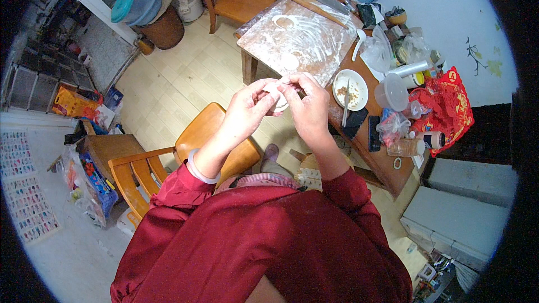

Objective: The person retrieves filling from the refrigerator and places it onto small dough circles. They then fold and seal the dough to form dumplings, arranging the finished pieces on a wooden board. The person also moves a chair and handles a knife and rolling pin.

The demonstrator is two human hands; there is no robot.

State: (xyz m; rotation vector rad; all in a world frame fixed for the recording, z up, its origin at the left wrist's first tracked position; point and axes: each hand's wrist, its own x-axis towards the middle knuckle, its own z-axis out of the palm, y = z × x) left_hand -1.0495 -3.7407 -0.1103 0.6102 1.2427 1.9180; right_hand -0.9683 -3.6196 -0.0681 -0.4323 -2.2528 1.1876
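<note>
In front of my chest, my left hand (247, 109) and my right hand (310, 106) are pinching a small piece of pale dough (280, 103) between their fingertips. It looks like a folded dumpling, though fingers cover much of it. Just beyond lies a flour-dusted board (255, 39) with a flat round dough wrapper (290, 62) near its closest edge. To the right of my hands stands a white bowl (361, 83) with a little brown crumbly filling, and a slim utensil (346, 101) rests across it.
A rolling pin (314, 9) and a knife (325, 1) lie at the board's far side. Jars, bags and a clear plastic tub (391, 92) crowd the table's right. A phone (374, 133) sits near its edge. Wooden chairs stand left (199, 129) and behind the table (241, 1).
</note>
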